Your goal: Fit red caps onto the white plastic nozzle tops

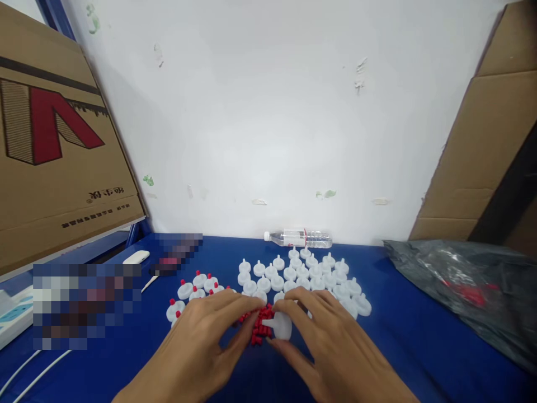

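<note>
The right hand (335, 347) holds a white plastic disc (282, 326) by its rim in a narrow grip, nozzle pointing left over a heap of small red caps (259, 327) on the blue bench (403, 341). The left hand (201, 341) pinches at those caps. Smooth, tiny and light, they could easily slip and scatter among the uncapped discs (302, 274) behind.

Only the person's two hands and the start of the forearms showed at the bottom of the head view. The left hand (201, 341) and the right hand (331, 347) were bare, without gloves, rings or a watch. No sleeve reached the wrists. The fingers were slim, the nails short and unpainted.
</note>
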{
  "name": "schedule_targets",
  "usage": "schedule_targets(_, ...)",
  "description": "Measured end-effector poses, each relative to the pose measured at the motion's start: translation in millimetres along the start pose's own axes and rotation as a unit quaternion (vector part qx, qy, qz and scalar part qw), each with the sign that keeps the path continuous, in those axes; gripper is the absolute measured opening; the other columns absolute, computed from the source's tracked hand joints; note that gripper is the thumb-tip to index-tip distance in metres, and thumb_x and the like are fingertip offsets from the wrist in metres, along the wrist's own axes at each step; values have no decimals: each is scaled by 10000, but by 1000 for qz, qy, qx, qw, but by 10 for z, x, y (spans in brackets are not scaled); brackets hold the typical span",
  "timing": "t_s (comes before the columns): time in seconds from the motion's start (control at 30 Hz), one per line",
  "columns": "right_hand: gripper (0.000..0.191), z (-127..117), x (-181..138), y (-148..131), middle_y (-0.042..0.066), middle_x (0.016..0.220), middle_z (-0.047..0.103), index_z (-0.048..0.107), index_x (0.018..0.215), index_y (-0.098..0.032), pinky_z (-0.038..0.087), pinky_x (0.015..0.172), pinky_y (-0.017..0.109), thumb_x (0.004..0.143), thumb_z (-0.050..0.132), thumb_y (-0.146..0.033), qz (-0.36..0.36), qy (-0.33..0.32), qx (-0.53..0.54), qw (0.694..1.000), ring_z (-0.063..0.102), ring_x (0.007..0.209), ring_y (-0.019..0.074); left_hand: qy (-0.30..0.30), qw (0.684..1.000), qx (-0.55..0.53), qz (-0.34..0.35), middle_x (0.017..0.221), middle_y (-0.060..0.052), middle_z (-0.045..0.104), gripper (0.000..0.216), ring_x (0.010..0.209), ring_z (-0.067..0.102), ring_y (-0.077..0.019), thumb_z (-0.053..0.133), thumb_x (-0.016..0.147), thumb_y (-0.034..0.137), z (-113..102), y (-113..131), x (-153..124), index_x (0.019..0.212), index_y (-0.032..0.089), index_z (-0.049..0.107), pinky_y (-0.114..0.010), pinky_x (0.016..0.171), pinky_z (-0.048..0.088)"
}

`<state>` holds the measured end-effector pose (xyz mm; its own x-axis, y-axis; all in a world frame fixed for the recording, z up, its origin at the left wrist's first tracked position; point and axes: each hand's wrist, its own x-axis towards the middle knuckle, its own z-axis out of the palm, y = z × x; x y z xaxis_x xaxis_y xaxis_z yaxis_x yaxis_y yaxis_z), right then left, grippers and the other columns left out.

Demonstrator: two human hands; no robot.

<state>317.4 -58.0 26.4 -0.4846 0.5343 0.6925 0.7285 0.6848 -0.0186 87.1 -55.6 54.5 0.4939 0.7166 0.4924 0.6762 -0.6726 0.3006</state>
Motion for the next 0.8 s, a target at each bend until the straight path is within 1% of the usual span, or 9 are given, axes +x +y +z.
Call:
schedule_targets(0.03,469,-1,1,5,14,1088,731,589,1220,-222,588,871,450,837,858,-190,-1,3,10,1000,728,936,246,-7,1000,-3,-12,985,81,772,244,801,718,-108,566,1084,257,1,-4,-6,1267,381,669,-206,626,497)
schedule_targets(0.1,366,2,2,10,-12,1075,745,584,1228,-223,513,993,450,922,780,-185,-1,9,25,1000,732,929,216,-20,999,-20,-31,999,88,780,188,820,728,-105,564,1092,294,1,-8,-13,1213,380,680,-194,602,492)
schedule_targets(0.2,164,9,7,8,-34,1038,757,605,1235,-222,360,1125,423,1072,585,-226,-4,30,32,999,731,875,171,-27,998,-45,-38,990,103,783,133,848,744,-101,569,1097,352,2,-5,-8,1154,378,686,-186,627,503)
schedule_targets(0.27,189,11,10,3,-31,1025,760,626,1241,-215,309,1153,394,1128,488,-278,-9,49,34,998,731,875,155,-26,998,-50,-36,976,117,784,123,846,747,-95,570,1098,355,-3,1,2,1136,377,685,-184,656,508)
schedule_targets(0.4,252,-9,21,2,-16,1023,766,653,1246,-192,303,1166,387,1147,457,-314,-15,83,29,996,733,894,152,-33,996,-65,-51,1046,142,805,146,847,754,-88,570,1098,324,-36,17,9,1167,391,681,-195,726,513)
schedule_targets(0.5,249,-48,40,4,-2,1039,768,649,1267,-170,306,1166,400,1141,461,-274,-25,85,12,996,735,908,155,-47,993,-72,-84,1071,142,812,147,880,758,-106,572,1098,327,-63,23,-2,1164,391,686,-221,759,514)
schedule_targets(0.57,249,-77,55,1,5,1042,766,645,1277,-156,316,1155,402,1137,470,-265,-30,88,0,996,735,906,156,-52,991,-82,-95,1075,141,811,136,909,757,-111,574,1098,339,-67,14,-14,1165,390,680,-226,752,511)
schedule_targets(0.7,261,-119,73,-17,3,1033,762,654,1276,-155,350,1131,391,1141,474,-287,-40,101,-3,994,732,896,152,-52,992,-84,-72,1085,131,803,138,885,746,-113,565,1104,337,-42,-25,-30,1184,388,665,-235,764,501)
schedule_targets(0.8,254,-141,74,-27,13,1015,761,665,1286,-152,388,1104,378,1129,515,-283,-54,110,-4,992,732,898,155,-64,994,-70,-63,1126,108,790,162,940,735,-133,543,1116,336,-30,-30,-20,1207,388,667,-255,830,489)
